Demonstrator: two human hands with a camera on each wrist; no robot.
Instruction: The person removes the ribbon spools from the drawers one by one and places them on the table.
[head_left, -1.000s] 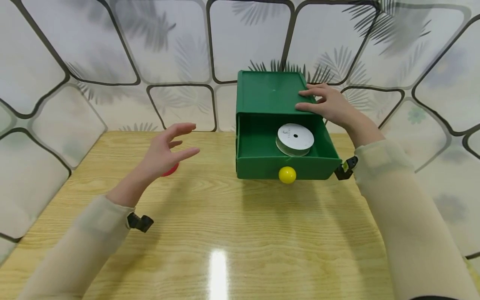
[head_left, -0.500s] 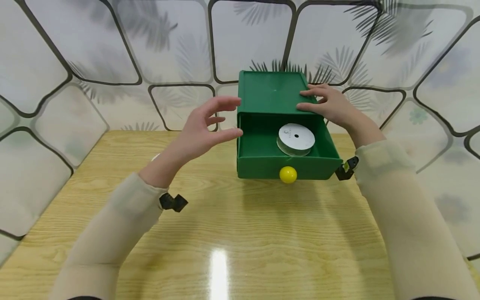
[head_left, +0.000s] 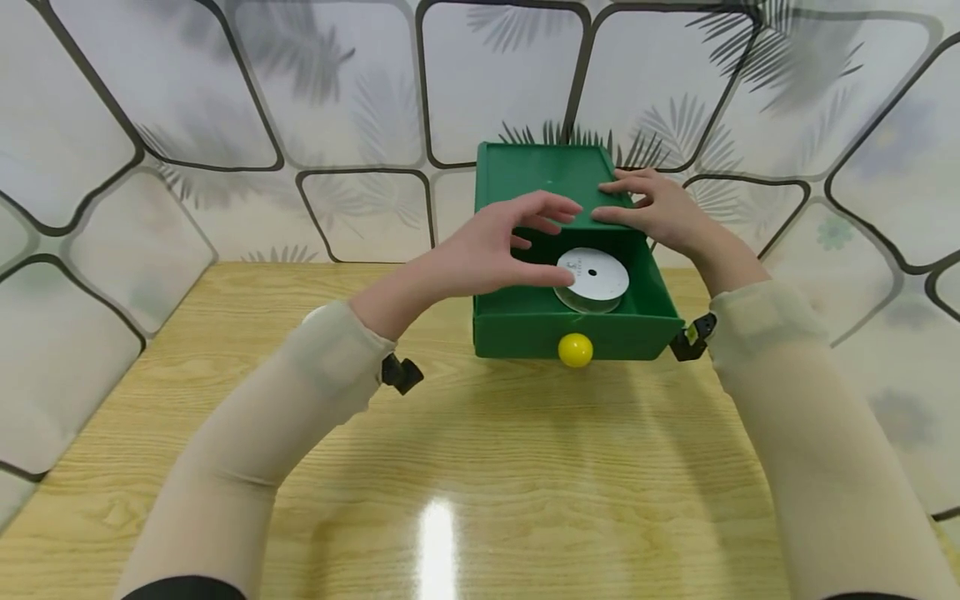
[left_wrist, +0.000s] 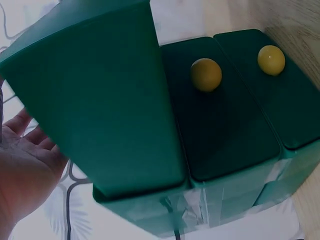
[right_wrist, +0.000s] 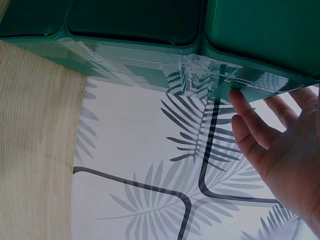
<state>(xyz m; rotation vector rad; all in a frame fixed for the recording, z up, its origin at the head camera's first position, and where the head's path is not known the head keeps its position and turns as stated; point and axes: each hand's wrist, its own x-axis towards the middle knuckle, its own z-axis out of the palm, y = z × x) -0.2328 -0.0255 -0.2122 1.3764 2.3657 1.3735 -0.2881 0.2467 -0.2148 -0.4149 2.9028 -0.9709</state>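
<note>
A green drawer unit [head_left: 540,179] stands on the table with its top drawer [head_left: 517,337] pulled out. In that drawer lies a flat spool [head_left: 600,271] with a white label on its face. My left hand [head_left: 491,246] hovers above the drawer, thumb and fingers spread apart; the thumb tip overlaps the spool's left edge in the head view. My right hand [head_left: 663,212] rests on the unit's top right edge, and in the right wrist view its fingertips [right_wrist: 239,97] are right at the side wall. Neither hand holds anything.
A yellow knob [head_left: 575,350] sticks out from the drawer front. Two lower drawers with yellow knobs [left_wrist: 206,75] appear in the left wrist view. A small white edge [head_left: 313,313] peeks out behind my left sleeve. The patterned wall [head_left: 360,83] rises behind the wooden table [head_left: 525,467].
My left hand has moved rightward from over the table's left part to above the drawer. Its sleeve now covers where a red object showed. The right hand, drawer unit and spool have stayed put.
</note>
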